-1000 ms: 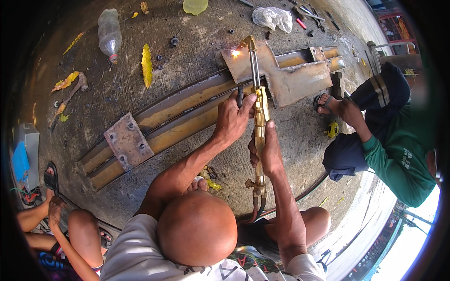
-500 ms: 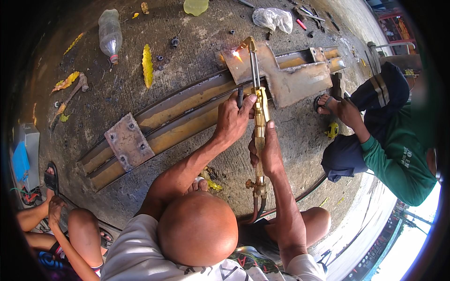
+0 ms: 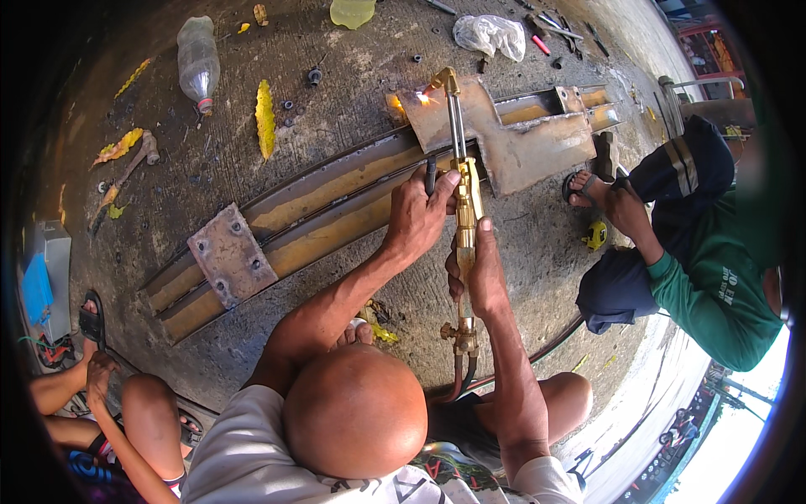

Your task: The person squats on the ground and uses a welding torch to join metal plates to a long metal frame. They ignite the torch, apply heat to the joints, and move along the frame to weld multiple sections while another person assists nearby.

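Observation:
Both my hands are on a brass cutting torch (image 3: 466,193). My left hand (image 3: 417,215) closes round its front part, and a short dark cylinder (image 3: 431,175) sticks up beside the thumb. My right hand (image 3: 484,270) wraps round the handle further back, thumb along the side. The angled torch tip (image 3: 447,81) hangs over the far left corner of a flat steel plate (image 3: 537,151), where a flame shows with an orange glow. Under that plate run long steel channels (image 3: 336,181). A smaller plate with holes (image 3: 232,255) lies across their near left end.
At right a person in a green sleeve (image 3: 701,290) squats close to the steel; another person's knee (image 3: 153,416) is at lower left. Hoses (image 3: 550,343) trail from the torch. Around lie a hammer (image 3: 126,181), a plastic bottle (image 3: 198,67), a plastic bag (image 3: 489,35) and a yellow tape measure (image 3: 595,236).
The orange glow at the plate's corner has grown and reaches further left. The torch and both my hands stay almost where they were. The squatting person's hand at right has shifted slightly.

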### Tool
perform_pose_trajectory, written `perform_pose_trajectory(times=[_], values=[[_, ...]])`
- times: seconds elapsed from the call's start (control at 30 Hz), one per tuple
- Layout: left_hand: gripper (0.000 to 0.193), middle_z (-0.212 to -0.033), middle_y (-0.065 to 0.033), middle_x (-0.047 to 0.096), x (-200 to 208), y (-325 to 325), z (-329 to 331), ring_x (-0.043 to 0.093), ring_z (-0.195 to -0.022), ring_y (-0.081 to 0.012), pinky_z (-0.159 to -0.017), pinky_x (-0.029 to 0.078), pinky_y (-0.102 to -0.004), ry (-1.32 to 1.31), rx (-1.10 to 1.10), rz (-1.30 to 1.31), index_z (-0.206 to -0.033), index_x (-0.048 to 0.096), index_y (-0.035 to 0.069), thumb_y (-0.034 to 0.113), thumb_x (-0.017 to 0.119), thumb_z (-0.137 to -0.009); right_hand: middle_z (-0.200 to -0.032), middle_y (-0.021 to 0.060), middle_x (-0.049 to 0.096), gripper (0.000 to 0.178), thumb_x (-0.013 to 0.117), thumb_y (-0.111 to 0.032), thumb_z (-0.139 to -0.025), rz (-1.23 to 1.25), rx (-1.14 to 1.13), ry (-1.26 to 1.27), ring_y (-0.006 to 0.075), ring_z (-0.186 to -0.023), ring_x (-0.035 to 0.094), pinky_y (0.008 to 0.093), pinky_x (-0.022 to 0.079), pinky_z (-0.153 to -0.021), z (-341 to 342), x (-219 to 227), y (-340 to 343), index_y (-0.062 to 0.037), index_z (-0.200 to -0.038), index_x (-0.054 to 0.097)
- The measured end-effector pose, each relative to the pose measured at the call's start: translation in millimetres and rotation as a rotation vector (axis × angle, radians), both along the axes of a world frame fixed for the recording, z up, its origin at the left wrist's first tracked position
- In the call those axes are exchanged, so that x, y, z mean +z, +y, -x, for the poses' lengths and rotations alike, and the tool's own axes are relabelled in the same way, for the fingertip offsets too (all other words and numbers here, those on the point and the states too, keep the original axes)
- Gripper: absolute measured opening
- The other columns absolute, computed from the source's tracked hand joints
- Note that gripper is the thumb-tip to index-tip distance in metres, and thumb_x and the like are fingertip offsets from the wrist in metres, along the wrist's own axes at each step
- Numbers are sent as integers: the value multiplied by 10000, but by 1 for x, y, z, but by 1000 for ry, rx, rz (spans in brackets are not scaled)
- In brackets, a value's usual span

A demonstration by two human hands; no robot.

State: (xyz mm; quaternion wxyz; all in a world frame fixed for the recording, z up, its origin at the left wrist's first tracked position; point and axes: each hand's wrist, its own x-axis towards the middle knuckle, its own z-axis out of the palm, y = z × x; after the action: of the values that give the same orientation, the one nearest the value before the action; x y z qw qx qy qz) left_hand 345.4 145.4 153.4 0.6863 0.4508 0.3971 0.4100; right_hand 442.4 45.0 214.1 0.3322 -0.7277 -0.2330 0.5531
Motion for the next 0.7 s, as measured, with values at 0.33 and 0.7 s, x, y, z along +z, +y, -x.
perform_pose_trajectory(times=[0.33, 0.7], values=[[429, -811, -140, 701, -5, -1, -3, 730, -722, -203, -620, 627, -323, -49, 42, -25, -1007, 600, -79, 350, 596, -1015, -586, 11, 443, 664, 183, -720, -995, 1, -15, 20, 127, -411, 421, 291, 372, -380, -1, -2, 0, -121, -936, 462], [417, -779, -136, 702, -4, -1, -4, 730, -713, -202, -604, 622, -324, -30, 55, -44, -984, 600, -63, 353, 592, -1017, -590, 10, 438, 666, 181, -721, -996, 5, -23, 20, 131, -417, 415, 295, 370, -388, 0, 0, 0, -120, -924, 461]])
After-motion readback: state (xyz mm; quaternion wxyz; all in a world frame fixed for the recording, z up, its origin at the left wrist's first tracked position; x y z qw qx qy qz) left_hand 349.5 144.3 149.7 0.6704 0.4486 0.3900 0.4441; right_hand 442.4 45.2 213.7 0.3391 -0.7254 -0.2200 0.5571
